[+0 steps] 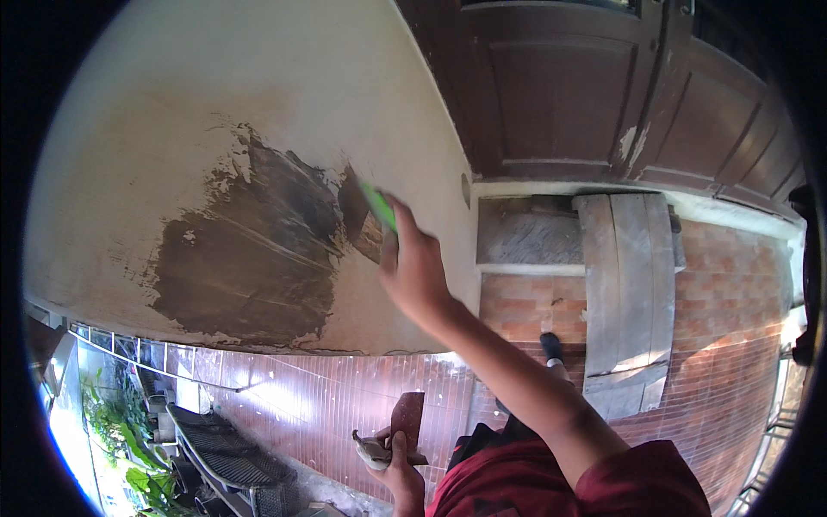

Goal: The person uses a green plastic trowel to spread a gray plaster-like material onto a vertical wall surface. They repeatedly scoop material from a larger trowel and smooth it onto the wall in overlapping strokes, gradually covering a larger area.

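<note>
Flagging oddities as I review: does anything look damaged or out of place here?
Yes: the brown doors have pale marks near their seam, apparently chipped paint. The wall also bears a large, ragged-edged dark patch that contrasts with the pale surface around it.

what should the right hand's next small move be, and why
Perhaps smooth the ragged right edge of the grey-brown plaster patch with the green-handled spreader: the right hand holds it there, and pale wall shows beside broken streaks.

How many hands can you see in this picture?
2: the right hand is up at the cream wall, gripping a green-handled tool; the left hand is lower down, holding a reddish-brown flat piece. No other hands show.
</note>
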The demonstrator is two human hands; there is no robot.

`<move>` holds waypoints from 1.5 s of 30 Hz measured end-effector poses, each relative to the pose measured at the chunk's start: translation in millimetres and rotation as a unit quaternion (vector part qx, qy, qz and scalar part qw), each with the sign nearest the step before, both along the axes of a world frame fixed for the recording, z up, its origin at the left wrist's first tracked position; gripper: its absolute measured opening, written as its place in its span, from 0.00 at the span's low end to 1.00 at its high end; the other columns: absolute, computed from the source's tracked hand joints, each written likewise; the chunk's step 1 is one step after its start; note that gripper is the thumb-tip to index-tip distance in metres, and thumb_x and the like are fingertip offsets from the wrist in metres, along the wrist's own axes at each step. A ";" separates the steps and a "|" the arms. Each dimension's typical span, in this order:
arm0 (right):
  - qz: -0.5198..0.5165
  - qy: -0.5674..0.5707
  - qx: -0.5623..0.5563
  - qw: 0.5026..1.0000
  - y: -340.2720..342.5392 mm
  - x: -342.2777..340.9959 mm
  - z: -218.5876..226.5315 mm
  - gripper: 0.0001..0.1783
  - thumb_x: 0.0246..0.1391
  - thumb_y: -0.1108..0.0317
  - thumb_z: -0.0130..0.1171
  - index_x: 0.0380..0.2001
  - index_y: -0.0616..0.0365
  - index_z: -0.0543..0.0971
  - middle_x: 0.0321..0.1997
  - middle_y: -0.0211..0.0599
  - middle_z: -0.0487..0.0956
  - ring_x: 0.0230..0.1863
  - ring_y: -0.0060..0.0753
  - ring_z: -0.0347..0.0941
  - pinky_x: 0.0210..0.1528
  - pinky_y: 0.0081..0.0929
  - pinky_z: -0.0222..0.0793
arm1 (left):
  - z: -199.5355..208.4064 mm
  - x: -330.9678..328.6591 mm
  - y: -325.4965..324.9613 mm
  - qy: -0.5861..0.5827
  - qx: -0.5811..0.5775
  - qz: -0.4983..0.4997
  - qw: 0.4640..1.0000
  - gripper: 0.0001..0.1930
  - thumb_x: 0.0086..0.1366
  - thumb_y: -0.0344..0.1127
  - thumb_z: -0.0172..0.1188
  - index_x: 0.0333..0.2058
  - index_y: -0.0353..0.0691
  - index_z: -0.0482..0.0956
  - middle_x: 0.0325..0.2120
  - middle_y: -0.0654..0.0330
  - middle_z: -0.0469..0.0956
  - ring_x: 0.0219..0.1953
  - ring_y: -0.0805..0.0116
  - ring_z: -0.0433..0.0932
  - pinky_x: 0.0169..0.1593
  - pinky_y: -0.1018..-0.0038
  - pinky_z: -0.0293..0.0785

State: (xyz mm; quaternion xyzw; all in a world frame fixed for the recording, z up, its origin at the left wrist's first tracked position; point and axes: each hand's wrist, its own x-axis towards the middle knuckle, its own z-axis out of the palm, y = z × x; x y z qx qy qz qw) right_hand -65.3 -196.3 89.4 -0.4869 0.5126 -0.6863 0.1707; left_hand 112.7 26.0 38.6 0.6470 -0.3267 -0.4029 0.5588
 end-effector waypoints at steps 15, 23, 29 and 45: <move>0.085 -0.027 -0.109 0.990 -13.6 2.2 -23.6 0.41 0.38 0.89 0.56 0.61 0.56 0.65 0.62 0.50 0.69 0.63 0.50 0.66 0.66 0.42 0.64 | -20.0 -21.1 -15.9 -0.034 0.027 0.069 0.997 0.13 0.57 0.24 0.63 0.40 0.36 0.71 0.33 0.63 0.72 0.32 0.75 0.71 0.36 0.79 0.69; 0.104 0.085 -0.205 0.969 -41.4 29.0 -33.4 0.44 0.40 0.87 0.59 0.64 0.52 0.62 0.70 0.52 0.57 0.71 0.49 0.52 0.70 0.45 0.54 | -4.3 -56.4 -33.6 -0.075 0.056 0.121 0.988 0.12 0.57 0.25 0.63 0.40 0.35 0.72 0.32 0.62 0.73 0.33 0.75 0.71 0.36 0.77 0.70; 0.160 0.015 -0.178 0.971 -0.6 -17.9 -59.7 0.35 0.42 0.87 0.58 0.58 0.56 0.72 0.63 0.52 0.69 0.64 0.48 0.65 0.68 0.42 0.59 | -15.5 -56.3 -35.2 -0.055 0.118 0.066 0.989 0.31 0.56 0.24 0.64 0.57 0.37 0.62 0.39 0.60 0.72 0.41 0.69 0.71 0.48 0.72 0.70; 0.197 -0.013 -0.136 0.971 9.2 -10.3 -84.7 0.40 0.40 0.91 0.54 0.60 0.51 0.71 0.64 0.49 0.67 0.67 0.44 0.62 0.71 0.41 0.54 | -24.7 -38.0 -18.7 -0.065 0.060 0.049 0.995 0.12 0.57 0.23 0.63 0.38 0.36 0.72 0.32 0.64 0.73 0.34 0.75 0.71 0.41 0.77 0.70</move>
